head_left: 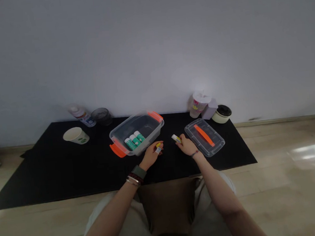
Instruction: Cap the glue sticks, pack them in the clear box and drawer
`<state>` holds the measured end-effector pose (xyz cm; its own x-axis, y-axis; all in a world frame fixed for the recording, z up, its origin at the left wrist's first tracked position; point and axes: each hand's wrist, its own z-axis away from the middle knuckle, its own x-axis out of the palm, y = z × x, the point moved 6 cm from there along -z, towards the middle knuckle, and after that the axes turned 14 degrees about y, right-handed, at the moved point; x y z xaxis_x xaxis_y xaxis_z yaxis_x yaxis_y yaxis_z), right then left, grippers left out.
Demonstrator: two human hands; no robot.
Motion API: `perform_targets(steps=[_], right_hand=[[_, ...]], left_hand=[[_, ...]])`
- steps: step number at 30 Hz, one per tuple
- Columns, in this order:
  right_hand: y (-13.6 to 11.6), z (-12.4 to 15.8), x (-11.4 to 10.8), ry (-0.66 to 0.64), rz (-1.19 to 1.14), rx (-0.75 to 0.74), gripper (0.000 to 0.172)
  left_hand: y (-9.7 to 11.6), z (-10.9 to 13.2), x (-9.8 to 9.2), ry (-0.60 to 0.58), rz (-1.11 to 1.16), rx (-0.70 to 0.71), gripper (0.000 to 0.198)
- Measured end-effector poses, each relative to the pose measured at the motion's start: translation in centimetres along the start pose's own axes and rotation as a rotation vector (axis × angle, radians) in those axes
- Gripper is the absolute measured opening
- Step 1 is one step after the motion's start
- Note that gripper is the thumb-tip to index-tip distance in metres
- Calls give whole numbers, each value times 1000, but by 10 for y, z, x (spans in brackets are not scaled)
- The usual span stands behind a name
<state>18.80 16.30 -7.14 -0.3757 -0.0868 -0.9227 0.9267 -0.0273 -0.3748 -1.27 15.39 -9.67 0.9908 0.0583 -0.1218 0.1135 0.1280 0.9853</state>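
My left hand [149, 156] is closed round a small white tube with a yellow end [158, 148], just in front of the box's near right corner. In my right hand [187, 145] is a yellow-and-white glue stick [176, 138], its white end pointing left and away from me. The clear plastic box [155, 133] stands open, with orange latches on its two ends. Three green glue sticks with white caps [135, 139] lie side by side inside it. The clear lid with an orange handle [203, 135] rests flat beside my right hand.
To the left stand a white paper cup [76, 135], a white spray can or bottle [82, 116] and a dark glass bowl [101, 116]. At the back right are a lidded plastic cup [198, 104], a pale box [209, 109] and a cream pot with black lid [222, 114]. A wall borders the black table [68, 174].
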Motion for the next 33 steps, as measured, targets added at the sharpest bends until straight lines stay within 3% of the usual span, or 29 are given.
perform_targets(steps=[4, 9, 17, 23, 29, 33], right_hand=[[-20, 8, 2, -20, -253, -194, 23], [-40, 19, 10, -79, -286, -312, 25], [-47, 26, 13, -44, -23, -406, 31], [-59, 31, 11, 6, 165, -508, 30], [-62, 36, 18, -59, 177, -418, 32], [-59, 33, 15, -54, 190, -270, 29]], left_hand=[[-2, 1, 3, 3, 65, -37, 64], [-3, 2, 6, 4, 88, -21, 62], [-7, 4, 5, -103, -140, 56, 54], [-22, 9, 10, -145, -91, -42, 54], [-25, 16, 16, -157, -75, -95, 53], [-29, 13, 21, -71, -5, -152, 51]])
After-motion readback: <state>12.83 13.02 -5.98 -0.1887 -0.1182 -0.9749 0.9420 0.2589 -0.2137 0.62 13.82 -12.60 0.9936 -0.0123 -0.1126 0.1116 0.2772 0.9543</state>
